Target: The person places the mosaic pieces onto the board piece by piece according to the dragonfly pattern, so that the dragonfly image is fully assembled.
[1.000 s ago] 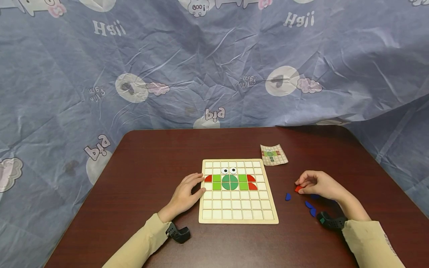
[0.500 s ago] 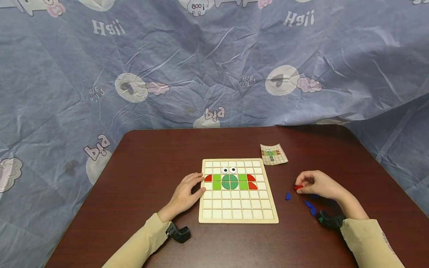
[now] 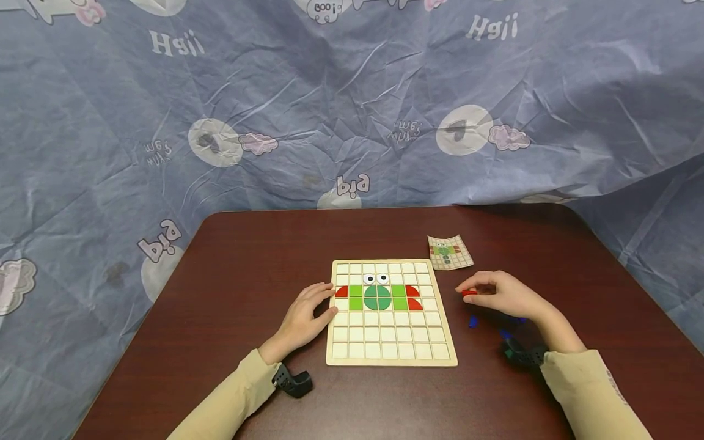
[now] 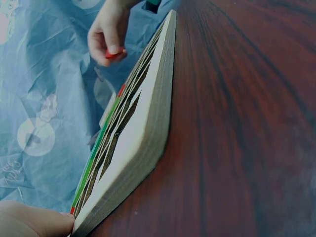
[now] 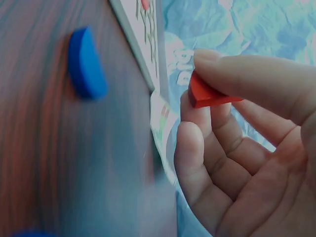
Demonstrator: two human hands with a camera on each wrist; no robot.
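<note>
From my end, biggest thing is the bluish cartoon-print cloth (image 3: 330, 122) behind a dark reddish-brown desk (image 3: 264, 244). The gridded board (image 3: 392, 362) lies flat on that. Left hand (image 3: 304, 318) is relaxed, fingers resting against the board's left edge. Right hand (image 3: 508, 296) is up off the desk, to the board's right, and I've got a red piece (image 5: 210, 94) pinched in it, thumb against fingers. A small patterned card (image 3: 451, 260) sits by the board's far right corner. Smallest stuff: blue pieces (image 3: 473, 321) near the right hand, plus green and red tiles (image 3: 355, 297) and two eyes (image 3: 370, 278) on the board.
</note>
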